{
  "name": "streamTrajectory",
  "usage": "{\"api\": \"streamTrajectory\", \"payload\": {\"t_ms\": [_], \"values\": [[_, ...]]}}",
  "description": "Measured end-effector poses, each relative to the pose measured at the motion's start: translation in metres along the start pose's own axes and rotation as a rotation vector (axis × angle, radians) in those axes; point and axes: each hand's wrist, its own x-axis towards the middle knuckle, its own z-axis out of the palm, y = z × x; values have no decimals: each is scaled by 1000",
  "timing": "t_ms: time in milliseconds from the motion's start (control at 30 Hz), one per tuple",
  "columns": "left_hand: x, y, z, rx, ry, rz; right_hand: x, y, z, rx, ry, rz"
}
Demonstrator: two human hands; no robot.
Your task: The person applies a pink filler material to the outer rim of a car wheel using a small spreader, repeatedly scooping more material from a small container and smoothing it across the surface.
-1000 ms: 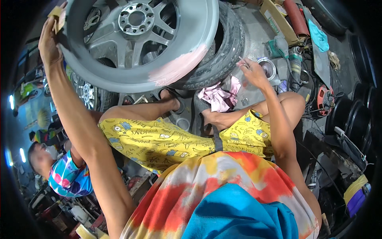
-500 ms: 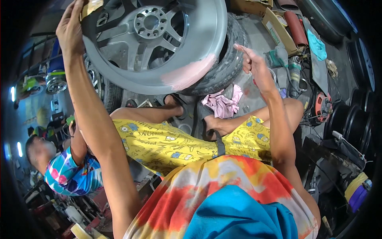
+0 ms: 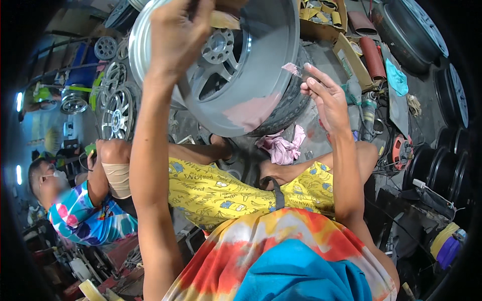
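Note:
A grey alloy wheel rim leans tilted in front of me over a black tyre. Smooth pink filler covers part of its near lip. Across the rim's upper left reaches my left hand, its fingers closed on a tan sheet with a pinkish lower edge. The top of that hand is cut off by the frame. On the right, my right hand pinches a small putty spreader. Pink paste sits on the spreader's tip, which is near the rim's right edge.
A crumpled pink cloth lies between my feet. To the right are a green power tool, a red roll, a teal cloth and black wheels. At left sits another person, with more wheels behind.
My left hand has moved right, across the rim, with the tan sheet. The spreader with pink paste now shows clearly in my right hand. The rim appears more tilted, farther right in view.

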Motion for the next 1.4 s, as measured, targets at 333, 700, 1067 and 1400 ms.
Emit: {"api": "streamTrajectory", "payload": {"t_ms": [333,700,1067,1400], "values": [[2,63,3,-264,-58,-244,-29,-37,20,-207,183,-255],[3,71,-5,-841,-389,-716,-20,-69,60,-342,167,-745],[-3,73,-3,-811,-375,-641,-38,-58,55,-276,-43,-453],[-6,76,-5,-782,-453,-664,-41,-52,53,-265,-11,-462]]}}
